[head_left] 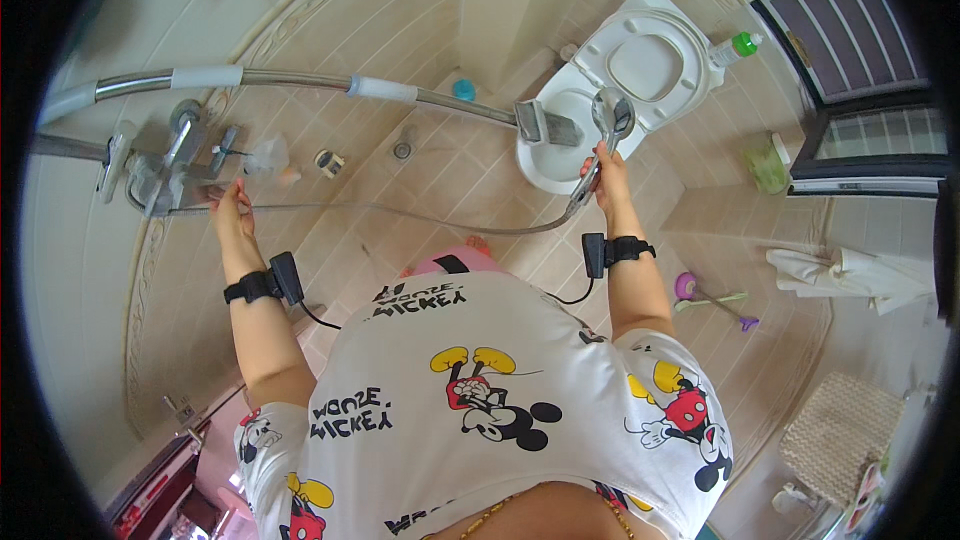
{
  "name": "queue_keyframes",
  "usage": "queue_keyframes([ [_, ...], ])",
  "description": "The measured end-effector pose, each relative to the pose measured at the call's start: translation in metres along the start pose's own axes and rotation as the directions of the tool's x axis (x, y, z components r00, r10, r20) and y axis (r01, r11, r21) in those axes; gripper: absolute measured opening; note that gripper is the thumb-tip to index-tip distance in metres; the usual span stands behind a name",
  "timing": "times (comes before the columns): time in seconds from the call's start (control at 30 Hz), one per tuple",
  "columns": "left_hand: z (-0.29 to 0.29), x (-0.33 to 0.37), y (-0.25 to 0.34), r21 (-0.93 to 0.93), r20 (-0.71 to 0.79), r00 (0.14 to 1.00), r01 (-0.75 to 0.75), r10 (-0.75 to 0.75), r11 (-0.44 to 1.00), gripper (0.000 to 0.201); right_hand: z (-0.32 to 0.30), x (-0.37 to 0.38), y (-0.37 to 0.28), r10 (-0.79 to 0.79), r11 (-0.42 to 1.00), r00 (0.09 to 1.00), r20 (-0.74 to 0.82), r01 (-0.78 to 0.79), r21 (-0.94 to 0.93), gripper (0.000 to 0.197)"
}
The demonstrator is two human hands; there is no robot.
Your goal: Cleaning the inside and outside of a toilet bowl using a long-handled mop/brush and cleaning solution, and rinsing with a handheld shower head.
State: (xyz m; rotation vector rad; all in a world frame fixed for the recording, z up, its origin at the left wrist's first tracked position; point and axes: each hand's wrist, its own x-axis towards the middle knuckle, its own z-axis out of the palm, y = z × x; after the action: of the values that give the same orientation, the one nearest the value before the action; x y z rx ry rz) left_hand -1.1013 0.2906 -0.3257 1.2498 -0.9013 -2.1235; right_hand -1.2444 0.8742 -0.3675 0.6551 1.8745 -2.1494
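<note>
My right hand [606, 183] is closed round the handle of a chrome shower head [612, 115], held out in front of the toilet. A thin metal shower hose [430, 225] curves from that handle across to the wall at left. By the wall-mounted chrome shower mixer tap [180, 165], my left hand [234, 210] is raised with its fingers loosely apart. Its fingertips are close to the tap's underside and the hose; whether they touch is hard to make out. A hazy translucent object [268, 157] sits just beyond those fingers.
Ahead on the right stands a white toilet [560, 165] with its lid up and a green-capped bottle [738, 48] beside it. A thick metal rail with white sleeves [385, 89] crosses overhead. A floor drain [402, 150] and a purple-ended brush [688, 286] lie lower.
</note>
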Motion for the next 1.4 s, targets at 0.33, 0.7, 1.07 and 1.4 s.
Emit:
queue_keyframes([
  [0.33, -0.015, -0.045, 0.013, 0.263, 0.247, 0.962, -0.182, 0.116, 0.948, 0.013, 0.012, 0.019, 0.016, 0.034, 0.998, 0.998, 0.059, -0.037, 0.054, 0.027],
  [0.7, -0.057, -0.086, -0.027, 0.354, 0.191, 0.979, 0.003, -0.076, 0.935, 0.050, 0.024, 0.038, 0.022, 0.029, 0.993, 0.998, 0.053, -0.023, -0.116, 0.027],
  [1.07, -0.227, -0.114, -0.088, 0.130, -0.147, 0.952, 0.287, -0.268, 0.949, 0.036, 0.001, 0.061, 0.015, -0.041, 0.988, 0.999, 0.030, 0.045, -0.146, 0.030],
  [1.4, -0.232, -0.149, -0.080, -0.047, -0.152, 0.928, 0.337, -0.340, 0.940, 0.029, -0.013, 0.082, 0.006, -0.074, 0.981, 0.997, 0.009, 0.074, -0.180, 0.029],
])
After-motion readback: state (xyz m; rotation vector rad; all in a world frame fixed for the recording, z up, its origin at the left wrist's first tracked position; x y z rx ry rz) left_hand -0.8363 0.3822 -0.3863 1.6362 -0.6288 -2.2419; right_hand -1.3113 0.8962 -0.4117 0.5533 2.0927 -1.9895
